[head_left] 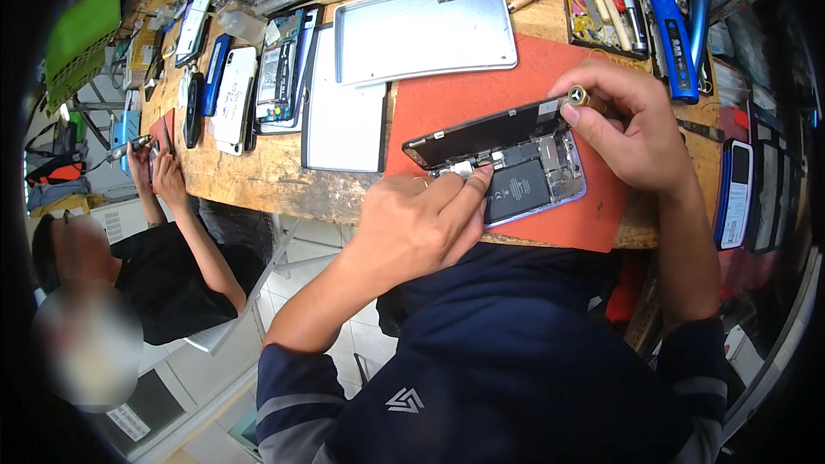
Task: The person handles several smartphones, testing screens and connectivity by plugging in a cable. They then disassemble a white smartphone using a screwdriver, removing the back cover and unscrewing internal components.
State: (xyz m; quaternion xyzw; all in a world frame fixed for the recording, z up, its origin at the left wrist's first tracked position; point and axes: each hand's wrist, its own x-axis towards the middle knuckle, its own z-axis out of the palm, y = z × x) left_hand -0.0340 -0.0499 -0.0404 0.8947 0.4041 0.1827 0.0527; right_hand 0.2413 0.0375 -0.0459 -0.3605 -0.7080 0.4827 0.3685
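An opened smartphone (563,179) lies on an orange-red mat (550,60), its dark battery and inner parts bare. Its black screen panel (490,133) stands tilted up along the far side. My left hand (417,219) is closed at the phone's left end, index fingertip pressed on the inner parts beside the raised panel; the thumb is hidden. Between thumb and fingers, my right hand (632,120) pinches a screwdriver with a round brass-coloured cap (578,95), at the panel's upper right corner. The screwdriver's tip cannot be seen.
Beyond the mat lies a pale metal tray (425,34). Several phones and parts, including a white phone (234,99), fill the left bench. A tool box (606,9) and blue tools (673,45) stand at the far right. A co-worker's hands (159,167) work at the left.
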